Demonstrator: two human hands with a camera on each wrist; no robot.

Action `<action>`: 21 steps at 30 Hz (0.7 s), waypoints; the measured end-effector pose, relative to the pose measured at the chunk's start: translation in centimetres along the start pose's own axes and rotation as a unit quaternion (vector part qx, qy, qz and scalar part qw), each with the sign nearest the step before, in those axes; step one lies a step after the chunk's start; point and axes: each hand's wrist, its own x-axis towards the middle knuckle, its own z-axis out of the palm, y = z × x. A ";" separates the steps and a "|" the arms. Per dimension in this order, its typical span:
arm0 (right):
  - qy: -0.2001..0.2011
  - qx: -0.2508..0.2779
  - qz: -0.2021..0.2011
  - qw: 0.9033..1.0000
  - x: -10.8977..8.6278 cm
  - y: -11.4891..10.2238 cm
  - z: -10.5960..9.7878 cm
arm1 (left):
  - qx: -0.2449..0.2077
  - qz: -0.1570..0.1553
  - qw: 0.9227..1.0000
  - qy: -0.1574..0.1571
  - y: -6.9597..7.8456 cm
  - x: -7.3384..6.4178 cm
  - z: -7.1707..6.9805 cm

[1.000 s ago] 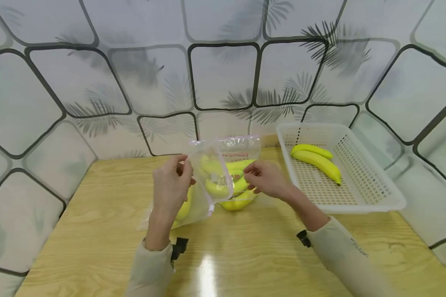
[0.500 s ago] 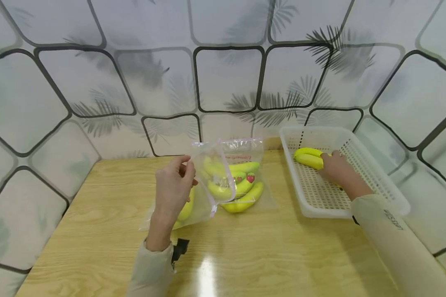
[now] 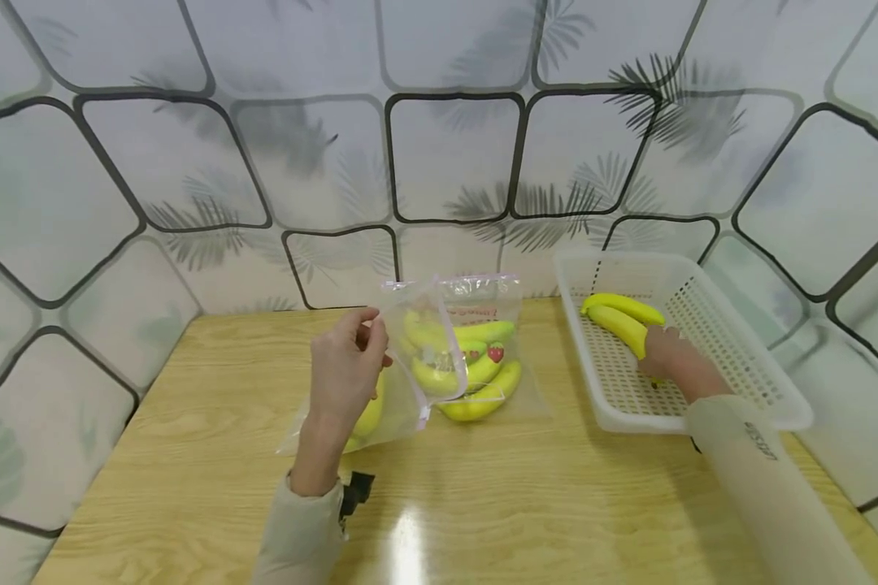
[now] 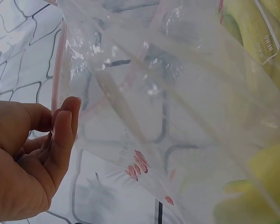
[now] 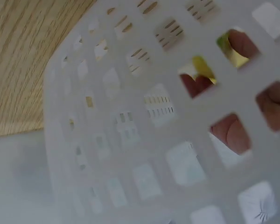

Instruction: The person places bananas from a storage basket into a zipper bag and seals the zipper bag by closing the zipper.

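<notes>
My left hand (image 3: 344, 366) pinches the edge of a clear zip bag (image 4: 130, 98) between thumb and fingers, holding its top raised. Yellow fruit (image 3: 368, 414) lies low inside that bag. Behind it lies a second zip bag (image 3: 530, 400) holding several bananas (image 3: 483, 400), partly seen through the raised film. At the right, my right hand (image 3: 676, 361) reaches into a white plastic basket (image 3: 636, 422) and grips the lower end of a banana (image 3: 618, 323). Another banana (image 3: 635, 307) lies beside it. In the right wrist view, the basket wall (image 5: 130, 158) hides most of the hand.
The wooden table (image 3: 512, 504) meets a patterned cloth backdrop (image 3: 446, 154) at the back and sides. The basket stands at the table's right, its rim raised around the bananas.
My right hand has gone from the bags over to the basket and taken hold of a banana, whose lower end has shifted slightly left. My left hand keeps its pinch on the bag.
</notes>
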 end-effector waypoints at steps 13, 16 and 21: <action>-0.053 0.171 -0.004 0.984 -1.1 0.6 -0.2 | 0.004 -0.002 1.000 0.005 -0.4 0.2 -0.4; -0.049 0.217 -0.010 0.975 -1.6 0.6 -0.6 | 0.002 -0.005 1.000 0.006 -0.4 0.2 -0.5; -0.037 0.291 -0.057 0.954 -2.2 1.2 -1.3 | -0.002 0.002 1.000 0.006 -0.5 0.3 -0.6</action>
